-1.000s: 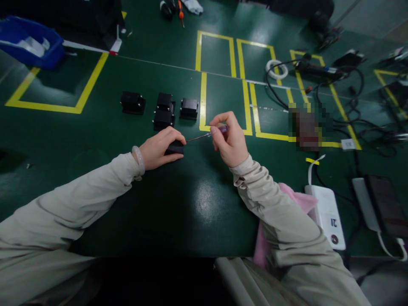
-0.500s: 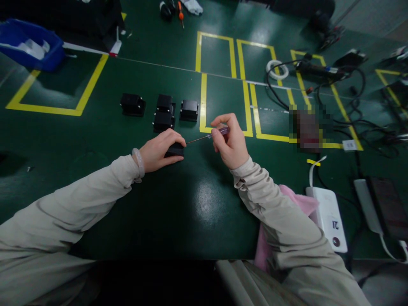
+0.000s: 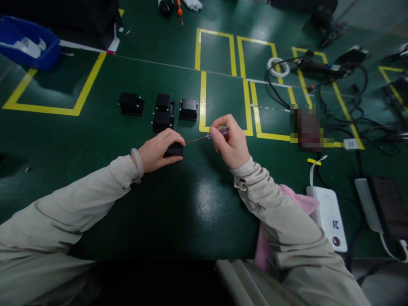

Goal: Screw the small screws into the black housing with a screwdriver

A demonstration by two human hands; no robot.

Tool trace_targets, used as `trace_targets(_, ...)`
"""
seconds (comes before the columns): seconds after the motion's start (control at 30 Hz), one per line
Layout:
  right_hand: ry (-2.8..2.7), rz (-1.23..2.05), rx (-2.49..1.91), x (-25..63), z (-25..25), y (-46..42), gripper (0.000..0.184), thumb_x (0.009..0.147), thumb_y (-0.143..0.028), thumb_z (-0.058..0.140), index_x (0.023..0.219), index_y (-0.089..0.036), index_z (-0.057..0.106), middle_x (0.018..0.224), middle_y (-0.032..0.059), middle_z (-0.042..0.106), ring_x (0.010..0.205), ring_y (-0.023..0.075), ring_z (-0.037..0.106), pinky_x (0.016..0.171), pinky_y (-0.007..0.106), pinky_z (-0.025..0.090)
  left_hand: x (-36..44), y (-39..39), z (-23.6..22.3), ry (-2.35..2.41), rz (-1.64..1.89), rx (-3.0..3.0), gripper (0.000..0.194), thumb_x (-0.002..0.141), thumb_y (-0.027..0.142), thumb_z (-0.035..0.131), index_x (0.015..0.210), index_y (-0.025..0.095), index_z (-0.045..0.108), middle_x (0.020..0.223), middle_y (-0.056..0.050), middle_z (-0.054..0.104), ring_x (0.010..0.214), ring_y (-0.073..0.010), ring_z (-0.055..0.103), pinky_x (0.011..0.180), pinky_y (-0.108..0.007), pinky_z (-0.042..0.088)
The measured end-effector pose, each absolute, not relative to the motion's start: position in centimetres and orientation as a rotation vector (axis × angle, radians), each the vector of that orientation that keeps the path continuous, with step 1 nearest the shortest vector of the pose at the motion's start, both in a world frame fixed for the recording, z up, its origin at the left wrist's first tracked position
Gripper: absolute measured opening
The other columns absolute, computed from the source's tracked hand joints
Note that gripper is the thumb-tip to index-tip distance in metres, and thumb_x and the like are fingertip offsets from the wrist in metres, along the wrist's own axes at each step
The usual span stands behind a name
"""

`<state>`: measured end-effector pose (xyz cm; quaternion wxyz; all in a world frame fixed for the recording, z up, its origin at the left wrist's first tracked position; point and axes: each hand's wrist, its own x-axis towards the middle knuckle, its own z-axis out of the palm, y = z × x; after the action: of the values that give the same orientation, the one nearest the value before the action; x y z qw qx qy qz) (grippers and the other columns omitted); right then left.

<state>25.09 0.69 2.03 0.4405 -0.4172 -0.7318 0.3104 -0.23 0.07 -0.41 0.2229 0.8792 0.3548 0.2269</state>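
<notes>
My left hand is closed around a small black box-shaped part, keeping it on the green table. In my right hand is a screwdriver, its dark red handle pinched between thumb and fingers. The thin shaft points left, and its tip meets the right side of the black part by my left fingertips; the exact contact spot is hidden. Beyond my left hand are several similar black boxes with small shiny screws: one on the left, two close together in the middle, and one on the right.
Yellow tape marks rectangles on the table. A blue bin sits far left. At right are a white tape roll, black cables, a white power bank and a pink cloth. An orange-handled tool lies at the back.
Both hands keep nearly the same pose, with the screwdriver still against the black part. The right fingers have shifted slightly on the handle. The whole view has moved a little.
</notes>
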Motion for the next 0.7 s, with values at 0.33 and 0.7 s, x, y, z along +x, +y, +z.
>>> trace_targets(0.33,-1.851,0.729,-1.029,24.94,2.30,0.37,0.018,0.098,-0.041,0.053,0.096,-0.024,0.049,0.071,-0.0056,0.049,0.060,0.0101,0.050,0.061,0.030,0.042,-0.28,0.06,-0.48,1.008,0.634,2.451,0.039,0.091,0.034,0.066,0.124,0.018,0.052,0.118,-0.009,0.060,0.108,-0.0237,0.062,0.095,-0.038,0.053)
trace_targets(0.7,-1.885,0.676,-0.987,24.88,2.62,0.20,0.008,0.098,-0.030,0.051,0.097,-0.022,0.050,0.075,-0.0054,0.051,0.061,0.0081,0.052,0.063,0.027,0.044,-0.22,0.09,-0.48,1.010,0.621,2.474,0.041,0.090,0.031,0.068,0.125,0.015,0.051,0.119,-0.009,0.060,0.110,-0.0236,0.062,0.096,-0.037,0.053)
